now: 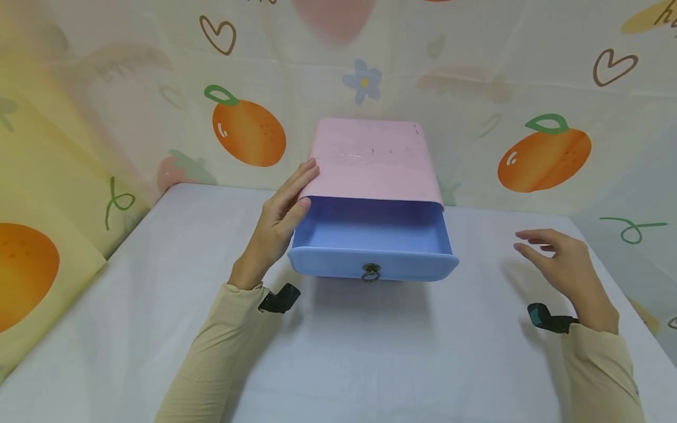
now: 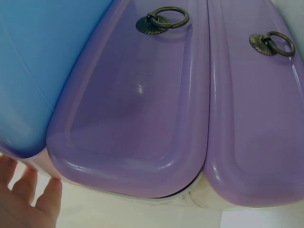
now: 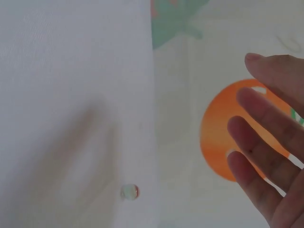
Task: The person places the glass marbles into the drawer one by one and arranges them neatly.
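Note:
A pink drawer cabinet point(image 1: 375, 158) stands near the back of the table with its blue top drawer point(image 1: 344, 262) pulled out. No contents show inside that drawer. My left hand point(image 1: 277, 220) rests against the cabinet's left side, fingers fairly straight, thumb near the front edge. Two purple drawers point(image 2: 128, 104), closed and fitted with ring pulls, appear in the left wrist view. My right hand point(image 1: 566, 264) hovers over the table's right part, fingers loosely bent and apart from the thumb, holding nothing visible. A small, glassy, marble-like piece point(image 3: 129, 192) shows in the right wrist view.
A white cloth covers the table point(image 1: 338, 364). Behind it hangs a printed curtain point(image 1: 455, 76) with oranges and hearts, close to the cabinet's back. A yellow-tinted curtain point(image 1: 47, 176) borders the left side. The drawer's ring pull point(image 1: 371, 272) sticks out at the front.

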A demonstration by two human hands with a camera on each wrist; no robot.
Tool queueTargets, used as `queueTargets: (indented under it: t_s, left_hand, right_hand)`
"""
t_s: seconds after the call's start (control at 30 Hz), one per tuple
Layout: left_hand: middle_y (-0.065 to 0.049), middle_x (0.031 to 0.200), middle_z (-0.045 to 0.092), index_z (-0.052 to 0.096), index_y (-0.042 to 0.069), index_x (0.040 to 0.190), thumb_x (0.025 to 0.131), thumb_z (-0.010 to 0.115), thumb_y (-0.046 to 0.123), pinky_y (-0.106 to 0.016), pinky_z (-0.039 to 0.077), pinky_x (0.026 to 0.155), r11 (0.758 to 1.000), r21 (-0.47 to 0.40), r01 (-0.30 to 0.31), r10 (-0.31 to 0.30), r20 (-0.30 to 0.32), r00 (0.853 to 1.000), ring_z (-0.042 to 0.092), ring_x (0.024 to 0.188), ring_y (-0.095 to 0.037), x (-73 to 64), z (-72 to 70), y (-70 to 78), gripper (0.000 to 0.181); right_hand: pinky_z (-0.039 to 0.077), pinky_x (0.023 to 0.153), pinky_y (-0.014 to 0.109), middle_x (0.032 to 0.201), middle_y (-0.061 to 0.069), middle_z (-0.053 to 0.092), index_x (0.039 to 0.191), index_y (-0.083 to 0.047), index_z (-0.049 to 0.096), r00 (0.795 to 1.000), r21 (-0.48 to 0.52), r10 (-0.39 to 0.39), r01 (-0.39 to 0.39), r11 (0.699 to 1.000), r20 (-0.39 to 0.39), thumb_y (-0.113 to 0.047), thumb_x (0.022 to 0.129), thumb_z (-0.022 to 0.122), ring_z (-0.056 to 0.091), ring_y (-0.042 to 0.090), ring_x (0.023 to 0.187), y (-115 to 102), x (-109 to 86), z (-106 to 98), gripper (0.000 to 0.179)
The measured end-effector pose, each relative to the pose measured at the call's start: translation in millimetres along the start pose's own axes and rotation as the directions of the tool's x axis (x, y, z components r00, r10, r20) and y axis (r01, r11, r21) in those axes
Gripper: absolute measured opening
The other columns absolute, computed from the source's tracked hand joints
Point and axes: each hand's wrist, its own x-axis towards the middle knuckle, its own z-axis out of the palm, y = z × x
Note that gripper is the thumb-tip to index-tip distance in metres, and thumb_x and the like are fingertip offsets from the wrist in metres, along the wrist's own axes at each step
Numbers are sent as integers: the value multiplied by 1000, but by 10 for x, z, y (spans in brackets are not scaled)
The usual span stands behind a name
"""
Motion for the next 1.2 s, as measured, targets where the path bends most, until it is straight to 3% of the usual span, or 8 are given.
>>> queueTargets:
  t_s: [0.07,0.13,0.2,0.33,0.57,0.7,0.8,1.2]
  left_hand:
    - [0,160,38,47,7,148,100,44,10,-28,22,125,1000,-2,0,0,-1,1000,25,152,-9,1,1,2,48]
    - [0,160,38,47,7,148,100,44,10,-28,21,125,1000,-5,-2,2,-1,1000,25,152,-10,1,1,2,48]
    - [0,160,38,47,7,148,100,44,10,-29,21,125,1000,-7,-3,3,-1,1000,25,152,-10,2,1,3,47]
    - [0,160,38,47,7,148,100,44,10,-28,22,125,1000,-7,-1,1,-3,1000,26,152,-10,0,1,7,48]
    - [0,160,38,47,7,148,100,43,9,-29,22,125,1000,-13,-1,1,-2,1000,25,152,-11,-3,-1,12,48]
    - [0,160,38,47,7,148,100,44,8,-29,21,125,1000,-17,-4,4,1,1000,25,152,-11,-1,0,8,48]
    - [-1,160,38,47,6,148,100,44,7,-29,21,126,1000,-22,-6,6,2,1000,25,152,-11,3,3,7,48]
    - [0,159,39,48,7,147,100,43,9,-28,23,125,1000,-18,-10,10,-7,1000,27,151,-10,2,6,3,47]
  right_hand:
    - [28,75,-9,112,29,68,118,1,69,1000,10,15,-15,1000,-13,-17,93,70,57,-4,95,48,-10,-4,31]
    - [27,74,-9,114,29,68,119,1,68,999,10,43,-42,999,-12,-19,94,68,50,-11,94,85,-19,-15,32]
    - [28,73,-8,117,29,66,121,1,67,997,9,77,-77,997,3,-23,96,65,55,-2,99,114,-28,-27,35]
    - [29,69,-7,121,30,63,124,2,65,991,1,124,-125,992,39,-27,98,62,56,40,108,157,-41,-38,39]
    - [31,69,-6,126,31,60,125,2,64,985,-12,161,-161,987,62,-26,98,62,56,44,111,227,-61,-9,39]
    - [57,88,28,128,32,59,127,3,63,979,-43,189,-186,982,69,-22,98,63,56,47,113,272,-75,28,38]
    - [47,94,63,128,34,57,128,4,61,973,-54,213,-209,977,88,-18,97,62,54,48,113,311,-91,51,38]
    - [43,93,72,134,42,45,132,6,55,932,-87,282,-269,959,229,-27,100,58,45,59,114,453,-107,77,46]
